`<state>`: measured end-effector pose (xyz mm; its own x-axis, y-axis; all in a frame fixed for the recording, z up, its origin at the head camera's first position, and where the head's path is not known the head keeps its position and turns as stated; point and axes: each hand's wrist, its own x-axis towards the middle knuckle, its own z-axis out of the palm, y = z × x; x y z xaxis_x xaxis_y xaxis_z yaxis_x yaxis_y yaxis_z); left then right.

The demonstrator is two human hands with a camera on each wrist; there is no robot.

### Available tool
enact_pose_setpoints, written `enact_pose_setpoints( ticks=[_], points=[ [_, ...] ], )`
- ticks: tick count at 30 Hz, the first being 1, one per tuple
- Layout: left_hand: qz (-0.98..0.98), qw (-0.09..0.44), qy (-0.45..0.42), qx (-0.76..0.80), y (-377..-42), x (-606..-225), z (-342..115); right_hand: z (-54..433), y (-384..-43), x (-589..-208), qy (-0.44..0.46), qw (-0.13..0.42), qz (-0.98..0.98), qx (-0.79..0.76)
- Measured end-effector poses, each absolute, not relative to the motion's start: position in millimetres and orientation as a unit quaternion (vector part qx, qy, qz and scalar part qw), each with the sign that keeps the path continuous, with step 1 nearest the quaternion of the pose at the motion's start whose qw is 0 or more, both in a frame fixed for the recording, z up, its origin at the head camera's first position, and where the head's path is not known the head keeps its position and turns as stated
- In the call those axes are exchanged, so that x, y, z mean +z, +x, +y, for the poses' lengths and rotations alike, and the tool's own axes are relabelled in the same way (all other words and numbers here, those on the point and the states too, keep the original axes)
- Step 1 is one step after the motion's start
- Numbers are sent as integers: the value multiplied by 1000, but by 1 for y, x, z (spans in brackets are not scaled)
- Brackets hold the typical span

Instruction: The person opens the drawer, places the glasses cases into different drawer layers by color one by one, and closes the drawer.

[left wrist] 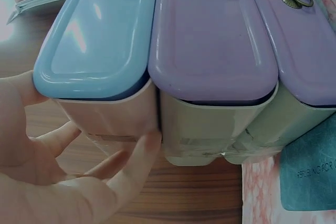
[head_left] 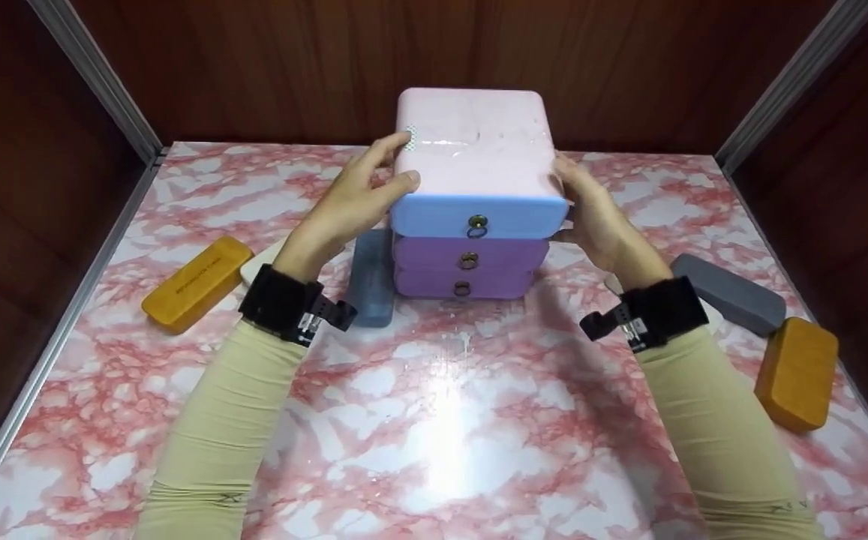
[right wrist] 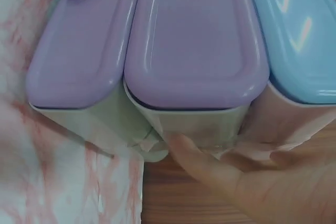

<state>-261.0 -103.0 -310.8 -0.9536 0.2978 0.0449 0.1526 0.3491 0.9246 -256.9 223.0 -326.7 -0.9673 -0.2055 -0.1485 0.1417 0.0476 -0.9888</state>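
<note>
A drawer stack (head_left: 471,202) stands upright at the twelve o'clock side of the counter (head_left: 418,420), near the wood-look back wall (head_left: 291,67). Its top box (head_left: 479,139) has a pink casing and a blue drawer front (head_left: 434,217); below sit two purple drawer fronts (head_left: 426,259), their casings pale green in the wrist views. Every front bears a brass-coloured ring pull (a small shell-shaped plate behind each, seen from the wrists).

Both hands are grasping the stack. At nine o'clock, the left hand (head_left: 362,187) grips the top box, thumb at its upper front edge. At three o'clock, the right hand (head_left: 595,217) holds the opposite side, its fingers partly hidden.

Just beside the stack at eight o'clock lies a blue-grey case (head_left: 372,281). Farther out, between eight and nine, are a whitish item (head_left: 257,266), partly behind the left wrist, and a mustard case (head_left: 197,285) with lettering. Toward four o'clock lie a dark grey case (head_left: 730,292) and, beyond it, a second mustard case (head_left: 797,375).
</note>
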Motion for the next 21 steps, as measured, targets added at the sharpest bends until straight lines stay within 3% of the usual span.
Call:
enact_pose_setpoints(
  ticks=[2,7,10,13,21],
  points=[
    [821,58,135,552,-262,-312,-103,225,-247,-328,-22,47,716,-696],
    [803,58,116,581,-267,-314,-102,224,-215,-335,-40,-227,722,-652],
    [787,56,101,607,-271,-315,-100,222,-199,-342,-77,-308,683,-658],
    [777,53,85,622,-277,-316,-97,217,-188,-351,-112,-304,659,-679],
    [786,50,74,611,-288,-322,-92,191,-169,-378,-110,-162,696,-691]
  ],
)
